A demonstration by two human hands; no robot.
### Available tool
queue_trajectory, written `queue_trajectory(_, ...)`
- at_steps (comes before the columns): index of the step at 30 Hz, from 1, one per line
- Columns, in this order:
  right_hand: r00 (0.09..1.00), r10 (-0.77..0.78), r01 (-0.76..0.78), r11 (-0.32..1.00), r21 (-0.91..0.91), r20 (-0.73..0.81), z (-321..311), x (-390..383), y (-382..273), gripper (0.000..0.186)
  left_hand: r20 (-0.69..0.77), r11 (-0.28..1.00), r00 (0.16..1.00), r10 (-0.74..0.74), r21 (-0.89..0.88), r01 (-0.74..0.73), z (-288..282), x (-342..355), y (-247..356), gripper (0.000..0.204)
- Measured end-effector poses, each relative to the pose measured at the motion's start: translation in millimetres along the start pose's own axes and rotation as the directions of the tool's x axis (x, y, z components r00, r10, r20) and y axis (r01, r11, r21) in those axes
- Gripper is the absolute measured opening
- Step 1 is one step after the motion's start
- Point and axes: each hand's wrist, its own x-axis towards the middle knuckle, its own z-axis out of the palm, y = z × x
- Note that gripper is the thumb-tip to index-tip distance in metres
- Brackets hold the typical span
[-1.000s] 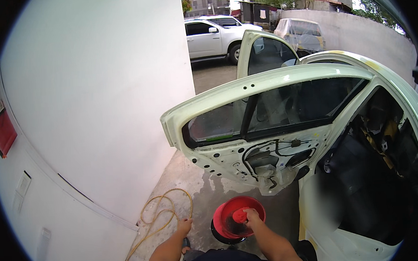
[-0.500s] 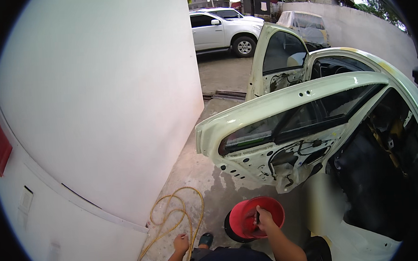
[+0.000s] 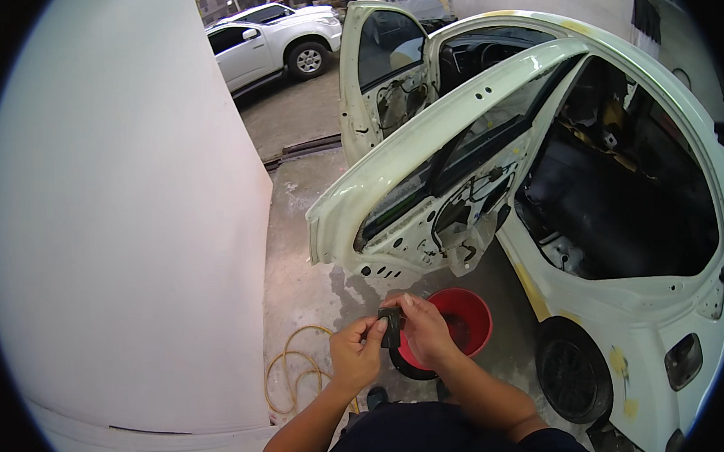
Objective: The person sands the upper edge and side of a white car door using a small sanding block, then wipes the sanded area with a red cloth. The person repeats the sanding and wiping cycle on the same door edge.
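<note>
Both hands meet in front of me over the near rim of a red bucket (image 3: 483,322). Between them is a small, dark, rectangular piece (image 3: 390,329) that looks like folded sandpaper. My left hand (image 3: 357,353) pinches its left side, with the thumb lying on its face. My right hand (image 3: 425,329) grips its upper right edge with fingers and thumb. The bucket stands on the wet floor below the right hand, partly hidden by it. What lies at the bottom of the bucket is hard to make out.
A pale car body (image 3: 628,306) with yellowish patches fills the right side. Its stripped rear door (image 3: 454,111) and front door (image 3: 357,103) hang open ahead. A white wall (image 3: 131,197) stands at left. A yellow hose (image 3: 291,354) loops on the floor; a white vehicle (image 3: 267,51) is parked beyond.
My right hand has come up out of the bucket, and the dark piece is now held between both hands. My left hand has moved in to it. The view has shifted right.
</note>
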Motion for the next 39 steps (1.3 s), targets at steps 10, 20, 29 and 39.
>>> queue_trajectory(10,0.930,-0.333,0.359,0.738,-0.572,0.153,28,-25,-10,0.019,0.192,0.991,0.975,0.114,0.047,-0.125,-39,3,13,0.017)
queue_trajectory(20,0.897,-0.439,0.353,0.649,-0.674,0.048,45,-21,9,0.017,0.273,0.941,0.933,0.234,0.177,-0.288,-48,6,-3,0.024)
queue_trajectory(29,0.889,-0.458,0.310,0.622,-0.719,-0.013,29,-9,6,0.021,0.326,0.954,0.944,0.040,0.269,-0.133,-45,-2,-10,0.021)
queue_trajectory(39,0.976,-0.202,0.203,0.698,-0.687,0.083,-23,28,-22,0.023,0.013,0.724,0.926,0.378,0.619,-0.304,47,-2,-6,0.074)
